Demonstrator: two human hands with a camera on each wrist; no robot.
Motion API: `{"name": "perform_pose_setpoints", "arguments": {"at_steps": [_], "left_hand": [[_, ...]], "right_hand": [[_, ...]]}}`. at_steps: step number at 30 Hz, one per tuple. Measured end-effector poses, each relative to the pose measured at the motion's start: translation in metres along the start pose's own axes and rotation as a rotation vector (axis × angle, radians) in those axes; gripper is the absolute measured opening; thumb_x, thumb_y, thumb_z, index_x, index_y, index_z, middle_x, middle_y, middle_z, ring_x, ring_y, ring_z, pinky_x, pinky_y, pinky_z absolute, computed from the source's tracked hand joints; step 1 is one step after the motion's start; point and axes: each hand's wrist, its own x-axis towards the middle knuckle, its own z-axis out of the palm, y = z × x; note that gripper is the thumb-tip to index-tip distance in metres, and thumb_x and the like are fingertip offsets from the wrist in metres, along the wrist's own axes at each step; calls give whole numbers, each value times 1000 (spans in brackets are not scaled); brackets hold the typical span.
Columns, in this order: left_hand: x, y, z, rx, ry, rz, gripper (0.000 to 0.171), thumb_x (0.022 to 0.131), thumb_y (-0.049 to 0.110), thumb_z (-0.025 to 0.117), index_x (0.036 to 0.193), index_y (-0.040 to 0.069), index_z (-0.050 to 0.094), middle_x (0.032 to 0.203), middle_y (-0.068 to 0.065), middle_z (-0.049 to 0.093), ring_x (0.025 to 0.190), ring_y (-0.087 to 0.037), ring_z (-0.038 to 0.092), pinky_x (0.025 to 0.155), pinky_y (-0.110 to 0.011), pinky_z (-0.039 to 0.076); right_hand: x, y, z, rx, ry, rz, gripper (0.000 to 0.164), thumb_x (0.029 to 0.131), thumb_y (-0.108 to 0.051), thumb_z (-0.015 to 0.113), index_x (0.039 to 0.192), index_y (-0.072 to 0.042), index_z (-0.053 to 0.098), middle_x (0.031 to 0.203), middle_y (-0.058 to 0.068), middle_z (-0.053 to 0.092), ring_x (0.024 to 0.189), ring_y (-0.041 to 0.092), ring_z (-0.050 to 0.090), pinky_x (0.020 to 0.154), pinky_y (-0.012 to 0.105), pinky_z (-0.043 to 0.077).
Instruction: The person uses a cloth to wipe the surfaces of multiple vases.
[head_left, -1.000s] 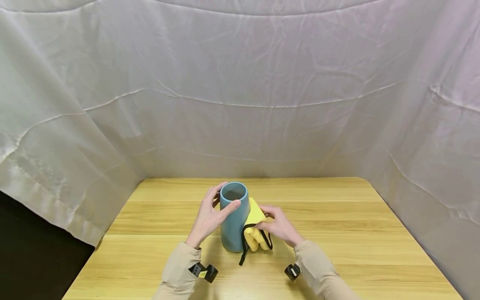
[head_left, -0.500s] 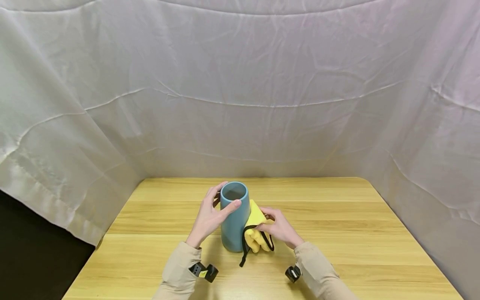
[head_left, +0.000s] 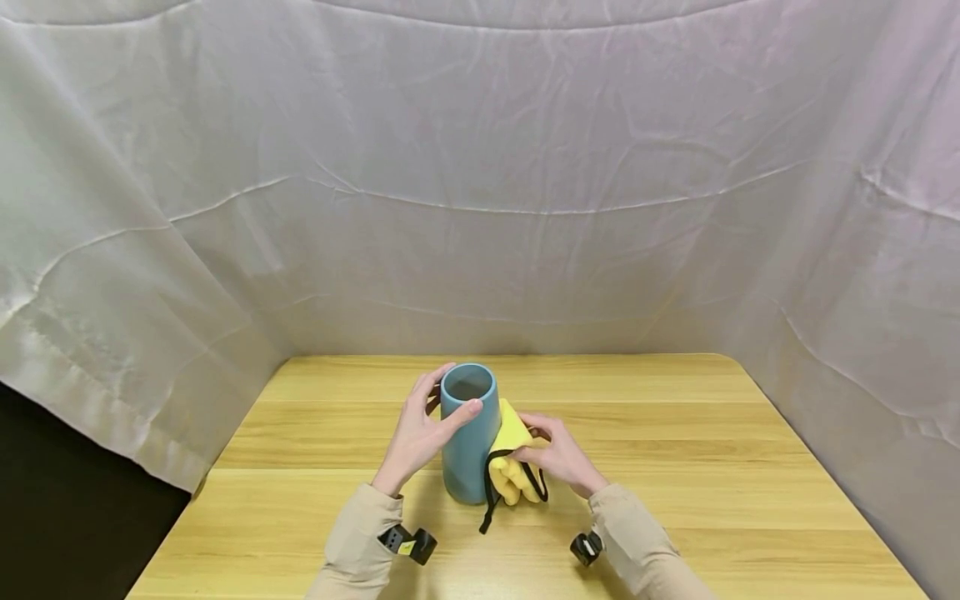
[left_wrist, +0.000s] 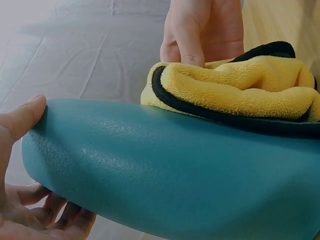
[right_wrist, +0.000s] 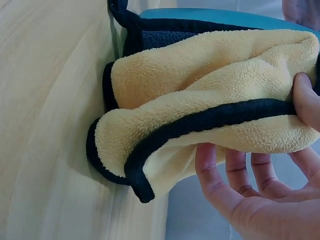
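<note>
A tall blue-green vase [head_left: 468, 458] with an open round top stands upright on the table. My left hand [head_left: 417, 435] grips it near the rim, thumb on the near side and fingers around the far left. Against the vase's right side hangs a bunched yellow microfiber cloth [head_left: 512, 429] with black edging. My right hand [head_left: 555, 454] pinches this cloth between thumb and fingers. In the right wrist view the cloth [right_wrist: 210, 90] droops in folds to the tabletop, showing a dark grey patch. The left wrist view has the cloth [left_wrist: 240, 92] touching the vase wall [left_wrist: 165, 165].
The wooden table [head_left: 712, 467] extends to both sides and behind the vase. Pale grey curtains [head_left: 510, 183] enclose the back and sides. Small black wrist cameras [head_left: 422, 546] sit by the beige sleeves [head_left: 637, 533]. A dark area [head_left: 67, 500] lies beyond the left edge.
The yellow cloth and its hanging black edge have shifted down very slightly along the vase since a second ago. Both hands stay almost where they were, and the vase has not visibly moved.
</note>
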Motion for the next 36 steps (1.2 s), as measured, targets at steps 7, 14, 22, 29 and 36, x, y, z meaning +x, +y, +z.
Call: {"name": "perform_pose_setpoints", "arguments": {"at_steps": [7, 14, 22, 29, 36], "left_hand": [[0, -1, 0, -1, 0, 0, 63, 87, 24, 80, 143, 13, 53, 140, -12, 55, 125, -30, 55, 114, -53, 41], [0, -1, 1, -1, 4, 11, 62, 87, 23, 80, 143, 13, 54, 139, -12, 55, 122, -29, 56, 113, -52, 42], [0, -2, 1, 6, 3, 13, 62, 88, 23, 79, 143, 13, 53, 138, -12, 55, 121, -28, 56, 113, -52, 43], [0, -1, 1, 5, 6, 19, 62, 87, 23, 79, 143, 13, 54, 139, -12, 55, 120, -28, 56, 112, -52, 43], [0, -1, 1, 8, 8, 15, 62, 86, 24, 80, 141, 15, 55, 138, -10, 56, 120, -27, 56, 111, -49, 44]], "right_hand": [[4, -13, -4, 54, 23, -19, 55, 83, -12, 79, 136, -11, 63, 128, 14, 69, 101, 13, 60, 98, 41, 45], [13, -44, -11, 128, 40, -79, 55, 87, -8, 75, 140, -8, 60, 127, 21, 65, 99, 10, 59, 88, 31, 56], [18, -55, -17, 93, 68, -113, 54, 86, -9, 78, 138, -10, 62, 122, 18, 64, 98, 10, 59, 91, 36, 54], [19, -56, -18, 68, 58, -117, 54, 86, -11, 78, 137, -11, 63, 120, 16, 65, 100, 12, 59, 92, 40, 51], [16, -50, -17, 46, 43, -130, 51, 86, -11, 78, 135, -10, 65, 126, 16, 67, 105, 15, 61, 95, 41, 50]]}}
